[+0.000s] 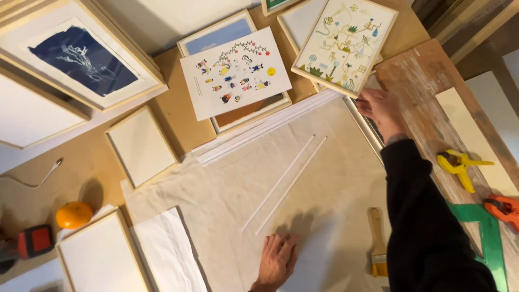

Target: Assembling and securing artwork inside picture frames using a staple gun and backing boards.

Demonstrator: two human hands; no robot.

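Head view: wooden frame (346, 46) holds drawing; right hand (381, 110) touches it.

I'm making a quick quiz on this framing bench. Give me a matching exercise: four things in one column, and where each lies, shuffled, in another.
Things:
1. yellow clamp
2. orange round object
3. paintbrush
4. blue print in a frame

Places:
A. top left corner
B. on the cloth, beside the dark sleeve
C. on the paint-streaked board at the right
D. left edge, near a red and black tool

Pairs: 1-C, 2-D, 3-B, 4-A
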